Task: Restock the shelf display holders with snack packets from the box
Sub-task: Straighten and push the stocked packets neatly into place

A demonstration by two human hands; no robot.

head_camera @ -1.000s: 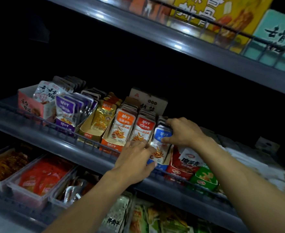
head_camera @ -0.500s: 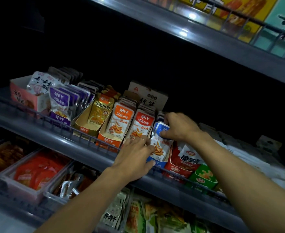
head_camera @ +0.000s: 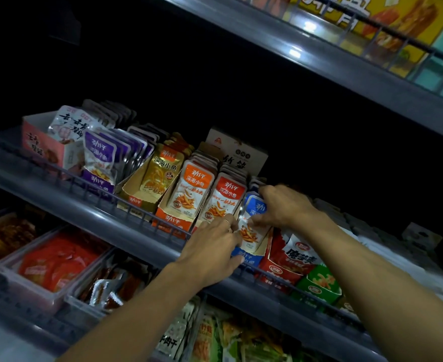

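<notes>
A row of blue snack packets stands in a blue cardboard holder on the middle shelf. My right hand reaches over the top of the row, its fingers and thumb curled round the front blue packet. My left hand lies against the holder's front left, fingertips touching the lower edge of the front packet and the holder. To the left stand holders of red, orange, gold and purple packets. The supply box is out of view.
A wire rail runs along the middle shelf's front edge. Red and green snack boxes sit right of the blue holder. Clear trays of packets fill the shelf below. An upper shelf hangs overhead with large boxes.
My right hand has slid down from the top of the blue row onto the front packet. My left hand stays at the holder's front. The view has shifted slightly.
</notes>
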